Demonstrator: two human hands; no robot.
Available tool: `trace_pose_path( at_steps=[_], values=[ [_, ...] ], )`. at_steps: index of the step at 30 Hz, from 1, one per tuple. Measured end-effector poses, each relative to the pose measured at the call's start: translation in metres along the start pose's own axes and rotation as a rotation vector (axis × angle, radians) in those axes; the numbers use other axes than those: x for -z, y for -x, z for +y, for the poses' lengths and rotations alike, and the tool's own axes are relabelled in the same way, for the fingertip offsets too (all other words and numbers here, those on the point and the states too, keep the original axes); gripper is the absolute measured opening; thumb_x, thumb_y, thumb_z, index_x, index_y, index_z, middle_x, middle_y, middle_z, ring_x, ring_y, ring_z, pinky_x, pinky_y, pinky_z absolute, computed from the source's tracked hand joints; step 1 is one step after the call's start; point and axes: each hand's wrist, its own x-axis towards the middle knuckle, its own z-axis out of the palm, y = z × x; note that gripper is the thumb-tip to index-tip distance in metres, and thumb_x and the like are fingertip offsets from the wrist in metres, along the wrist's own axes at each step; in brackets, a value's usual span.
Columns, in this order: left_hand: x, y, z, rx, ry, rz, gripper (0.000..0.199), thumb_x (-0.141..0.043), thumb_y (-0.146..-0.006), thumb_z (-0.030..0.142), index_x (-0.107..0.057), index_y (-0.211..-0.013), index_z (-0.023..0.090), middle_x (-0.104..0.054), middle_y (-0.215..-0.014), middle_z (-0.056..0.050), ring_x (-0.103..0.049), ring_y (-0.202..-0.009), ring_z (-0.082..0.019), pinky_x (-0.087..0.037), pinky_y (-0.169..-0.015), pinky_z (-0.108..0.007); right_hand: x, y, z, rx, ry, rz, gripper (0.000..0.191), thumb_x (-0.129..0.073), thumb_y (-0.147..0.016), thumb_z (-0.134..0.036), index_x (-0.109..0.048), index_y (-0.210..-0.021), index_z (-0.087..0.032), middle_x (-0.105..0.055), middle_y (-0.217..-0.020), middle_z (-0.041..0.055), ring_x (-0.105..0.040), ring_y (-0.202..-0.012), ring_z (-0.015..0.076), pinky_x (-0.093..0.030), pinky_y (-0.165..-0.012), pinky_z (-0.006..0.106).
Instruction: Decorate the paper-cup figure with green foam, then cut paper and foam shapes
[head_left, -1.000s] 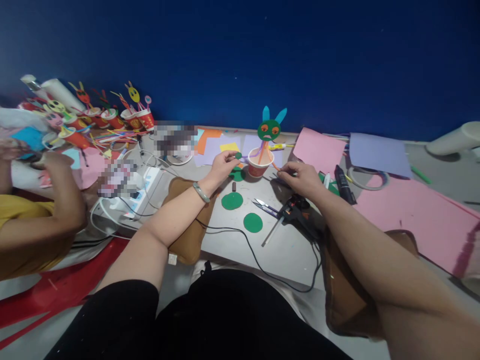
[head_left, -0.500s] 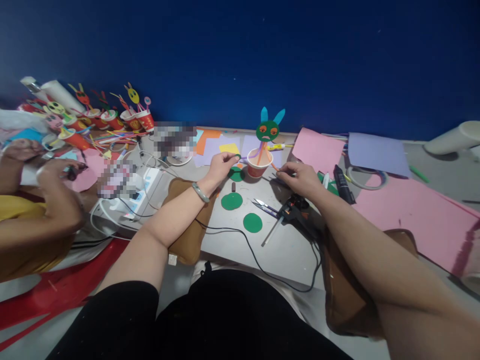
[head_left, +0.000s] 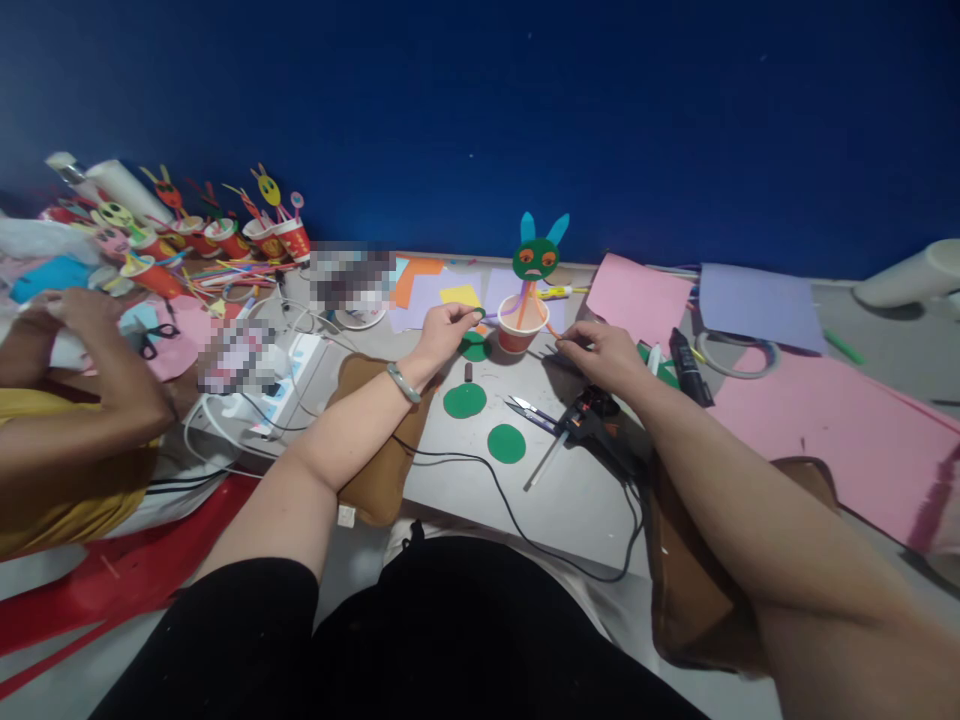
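A red paper cup (head_left: 514,340) stands on the table between my hands. Above it rises a green paper face (head_left: 535,258) with orange eyes and blue ears, joined to the cup by thin orange and purple stems. My left hand (head_left: 451,328) pinches a small green paper piece at the outer end of a purple strip (head_left: 495,317) on the cup's left side. On the other side, my right hand (head_left: 598,350) has its fingertips closed on the end of an orange strip (head_left: 553,330). Green paper circles (head_left: 465,401) lie below the cup, near thread snips (head_left: 534,415).
A black glue gun (head_left: 596,428) with a trailing cord lies under my right wrist. Brown pads (head_left: 367,450) sit beneath my forearms. Pink paper (head_left: 832,430) and a black marker (head_left: 690,368) are rightward. A co-worker's arms (head_left: 97,350), decorated cups (head_left: 289,240) and a power strip (head_left: 296,380) are leftward.
My hands keep almost the same pinch on the two strips. The co-worker's hand has drawn back from the black-handled scissors, which now lie on the pink paper.
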Motion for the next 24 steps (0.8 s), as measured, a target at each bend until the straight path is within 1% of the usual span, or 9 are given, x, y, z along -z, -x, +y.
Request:
trace_pose_path(
  at_steps=[5,9,12,14,17,19,24],
  values=[
    [-0.0001,0.0006,-0.0005,-0.017,-0.022,-0.017,0.011,-0.077,-0.081,0.024,-0.074,-0.076,0.015,-0.072,-0.073,-0.002,-0.059,-0.071,-0.013,-0.046,-0.072,-0.029,0.0,-0.001,0.0012,-0.005,0.001,-0.013,0.016,-0.065,-0.083,-0.032,-0.075,-0.079,-0.022,-0.076,-0.078,0.0071,-0.067,-0.075,0.0243,-0.049,-0.071,0.036],
    [-0.0006,-0.0003,-0.0023,-0.022,-0.024,-0.012,0.014,-0.079,-0.081,0.028,-0.075,-0.078,0.015,-0.074,-0.077,-0.003,-0.061,-0.074,-0.014,-0.047,-0.074,-0.029,0.0009,-0.001,0.0004,-0.005,0.008,-0.015,0.015,-0.065,-0.083,-0.032,-0.075,-0.079,-0.021,-0.076,-0.078,0.0071,-0.067,-0.075,0.0241,-0.049,-0.071,0.036],
    [-0.0015,-0.0009,-0.0039,-0.041,0.005,-0.003,0.012,-0.08,-0.081,0.027,-0.076,-0.081,0.015,-0.075,-0.08,-0.004,-0.063,-0.077,-0.014,-0.049,-0.077,-0.029,0.0012,-0.0004,-0.0007,-0.003,0.01,-0.01,0.015,-0.065,-0.083,-0.032,-0.074,-0.079,-0.022,-0.076,-0.077,0.0066,-0.067,-0.073,0.024,-0.048,-0.069,0.035],
    [-0.0021,-0.0013,-0.0053,-0.039,0.026,-0.001,0.012,-0.081,-0.079,0.025,-0.076,-0.082,0.014,-0.074,-0.08,-0.003,-0.063,-0.076,-0.014,-0.049,-0.076,-0.028,0.0013,-0.0001,-0.0016,-0.004,0.011,-0.007,0.015,-0.065,-0.082,-0.033,-0.074,-0.079,-0.022,-0.075,-0.076,0.0066,-0.067,-0.073,0.024,-0.048,-0.069,0.035],
    [-0.0025,-0.002,-0.0078,-0.012,0.056,-0.028,0.016,-0.084,-0.076,0.023,-0.074,-0.086,0.014,-0.073,-0.08,-0.003,-0.063,-0.075,-0.014,-0.05,-0.073,-0.028,0.0015,0.0003,-0.0025,-0.016,0.013,-0.011,0.016,-0.065,-0.082,-0.033,-0.074,-0.079,-0.021,-0.075,-0.077,0.0069,-0.067,-0.074,0.0241,-0.048,-0.07,0.036],
    [-0.0025,-0.0027,-0.0089,0.0,0.071,-0.048,0.019,-0.085,-0.074,0.022,-0.074,-0.089,0.014,-0.074,-0.082,-0.003,-0.065,-0.076,-0.014,-0.051,-0.074,-0.029,0.0017,0.0003,-0.0026,-0.017,0.013,-0.017,0.016,-0.064,-0.082,-0.034,-0.074,-0.079,-0.021,-0.075,-0.077,0.0069,-0.067,-0.074,0.0239,-0.048,-0.07,0.035],
    [-0.0022,-0.0046,-0.0094,0.006,0.065,-0.011,0.025,-0.084,-0.072,0.016,-0.074,-0.095,0.014,-0.076,-0.087,-0.004,-0.067,-0.081,-0.016,-0.054,-0.079,-0.031,0.0017,-0.0001,-0.0023,-0.003,0.01,-0.019,0.015,-0.064,-0.082,-0.033,-0.072,-0.077,-0.022,-0.074,-0.076,0.0063,-0.066,-0.074,0.0233,-0.048,-0.069,0.035]
  ],
)
